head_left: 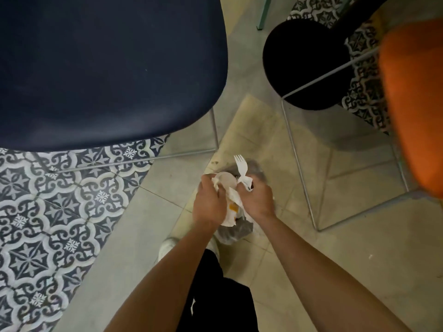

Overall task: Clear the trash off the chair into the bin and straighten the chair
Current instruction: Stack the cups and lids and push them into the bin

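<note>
Chair seat [107, 68], navy, smooth and rounded, fills the upper left above patterned tile [48, 212]. Below its right corner the left hand [209, 202] grips a crumpled, stained white napkin [231, 204], and the right hand [257, 200] pinches a white plastic fork [239, 165], its tines pointing away from the person. A black round base [304, 65] and an orange seat [414, 104] stand further right.

The dark blue plastic chair seat [107, 68] is looking matt, the white paper napkin [231, 201] crumpled, the white plastic fork [240, 167] smooth.
</note>
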### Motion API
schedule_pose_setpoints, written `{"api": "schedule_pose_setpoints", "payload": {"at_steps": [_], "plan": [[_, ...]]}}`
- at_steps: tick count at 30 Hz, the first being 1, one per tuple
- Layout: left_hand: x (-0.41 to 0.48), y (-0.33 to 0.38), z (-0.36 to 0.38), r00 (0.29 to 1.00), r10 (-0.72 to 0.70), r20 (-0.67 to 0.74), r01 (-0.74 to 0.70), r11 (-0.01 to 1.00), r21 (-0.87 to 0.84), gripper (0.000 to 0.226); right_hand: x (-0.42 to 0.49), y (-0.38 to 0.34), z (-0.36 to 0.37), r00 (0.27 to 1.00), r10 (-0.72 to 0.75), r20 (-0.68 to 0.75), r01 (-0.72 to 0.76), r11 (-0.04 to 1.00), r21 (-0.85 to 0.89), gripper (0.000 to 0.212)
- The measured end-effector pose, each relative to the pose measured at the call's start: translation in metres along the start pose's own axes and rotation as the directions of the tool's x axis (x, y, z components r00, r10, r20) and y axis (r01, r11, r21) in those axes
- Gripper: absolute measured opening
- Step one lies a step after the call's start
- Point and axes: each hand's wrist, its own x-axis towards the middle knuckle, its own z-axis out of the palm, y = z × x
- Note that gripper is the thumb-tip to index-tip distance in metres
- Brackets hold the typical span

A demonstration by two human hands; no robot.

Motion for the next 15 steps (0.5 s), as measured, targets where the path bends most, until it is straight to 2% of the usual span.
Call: {"api": "schedule_pose_setpoints", "payload": {"at_steps": [2, 6, 11, 15], "plan": [[0.013, -0.017, 0.021, 1.0, -0.018, 0.023, 0.017, 0.999, 0.037, 0.027, 0.012, 0.023, 0.02, 0.999, 0.025, -0.028, -0.026, 0.999, -0.031, 0.012], [0.036, -0.042, 0.05, 0.992, -0.109, 0.065, 0.102, 0.989, 0.11, 0.035, 0.033, 0.054, 0.051, 0.983, 0.159, 0.094, -0.163, 0.986, 0.042, 0.021], [0.058, -0.056, 0.075, 0.962, -0.191, 0.195, 0.18, 0.981, 0.073, 0.048, 0.061, 0.076, 0.075, 0.964, 0.211, 0.161, -0.212, 0.977, -0.011, 0.036], [0.074, -0.064, 0.088, 0.95, -0.202, 0.237, 0.188, 0.979, 0.079, 0.056, 0.077, 0.083, 0.088, 0.958, 0.222, 0.179, -0.223, 0.975, -0.014, 0.036]]}}
